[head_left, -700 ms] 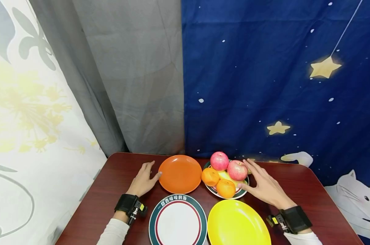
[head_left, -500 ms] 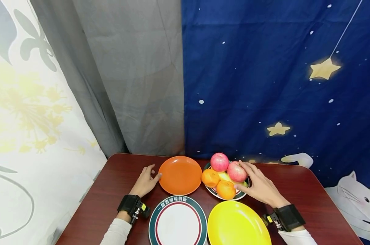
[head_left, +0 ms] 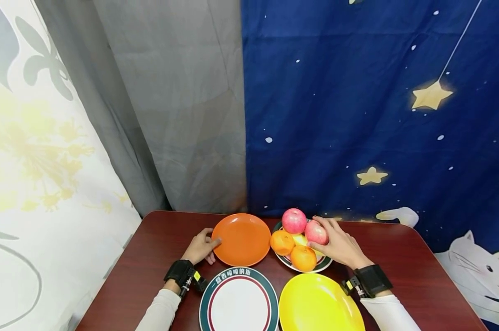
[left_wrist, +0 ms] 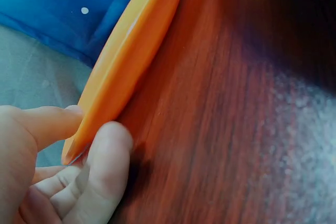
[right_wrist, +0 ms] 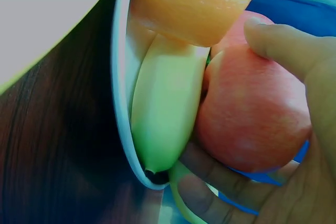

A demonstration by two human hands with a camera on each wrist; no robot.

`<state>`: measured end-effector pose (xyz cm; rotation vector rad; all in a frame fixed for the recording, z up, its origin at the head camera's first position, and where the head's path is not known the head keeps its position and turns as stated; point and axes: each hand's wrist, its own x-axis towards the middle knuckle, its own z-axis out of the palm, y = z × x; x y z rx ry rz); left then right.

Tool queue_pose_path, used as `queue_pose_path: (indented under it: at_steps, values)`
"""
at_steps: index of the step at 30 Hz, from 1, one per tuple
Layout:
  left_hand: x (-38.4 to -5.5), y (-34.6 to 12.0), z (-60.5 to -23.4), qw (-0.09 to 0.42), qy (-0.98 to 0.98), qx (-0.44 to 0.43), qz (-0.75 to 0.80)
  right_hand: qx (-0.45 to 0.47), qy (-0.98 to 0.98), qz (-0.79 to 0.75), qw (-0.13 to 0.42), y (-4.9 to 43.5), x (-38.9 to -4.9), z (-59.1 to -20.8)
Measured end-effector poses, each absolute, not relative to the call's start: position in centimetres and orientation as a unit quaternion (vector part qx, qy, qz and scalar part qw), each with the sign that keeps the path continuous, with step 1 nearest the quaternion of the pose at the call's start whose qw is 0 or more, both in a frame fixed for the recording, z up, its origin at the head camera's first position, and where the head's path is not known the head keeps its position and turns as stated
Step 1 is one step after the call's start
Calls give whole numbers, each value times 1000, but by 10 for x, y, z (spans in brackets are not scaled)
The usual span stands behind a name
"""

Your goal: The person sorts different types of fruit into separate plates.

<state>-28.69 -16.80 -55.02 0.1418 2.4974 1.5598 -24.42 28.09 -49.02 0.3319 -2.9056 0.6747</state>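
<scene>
- Fingers of my right hand (head_left: 340, 243) curve round the right-hand apple (head_left: 315, 233), my thumb (right_wrist: 281, 44) on one side and the rest on the other. It sits over the right part of the fruit plate (head_left: 325, 264); whether its weight is off the pile I cannot tell.
- Smooth skin could let it squirt loose if I squeeze unevenly, since the thumb presses with little more than its tip.
- One fingertip lies close by the end of the banana (right_wrist: 165, 98), so I might drag that along too.
- Beside my apple rests the other apple (head_left: 294, 220); losing its neighbour, it may roll toward the back edge of the table (head_left: 402, 266).
- Left and front, two oranges (head_left: 303, 258) sit by the rim. A knock could tumble one onto the yellow plate (head_left: 320, 303) just in front.
- My left hand (head_left: 201, 247) pinches the left edge of the orange plate (head_left: 241, 239), thumb above, fingers bent at the underside. Held from one side only, it would likely tip if raised, or bump the fruit plate on its right if shoved.
</scene>
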Motion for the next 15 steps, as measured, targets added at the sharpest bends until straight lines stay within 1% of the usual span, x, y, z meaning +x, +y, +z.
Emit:
queue_pose_path:
  at_steps: [5,12,15]
  values:
    - [-289,-168,-554,117,824,52,551,97,-963,245,63,279,-247,-490]
    - [-289,-168,-554,111,824,44,554,100,-959,256,65,278,-247,-487]
    - [-288,-168,-555,106,826,47,551,108,-958,253,83,279,-246,-483]
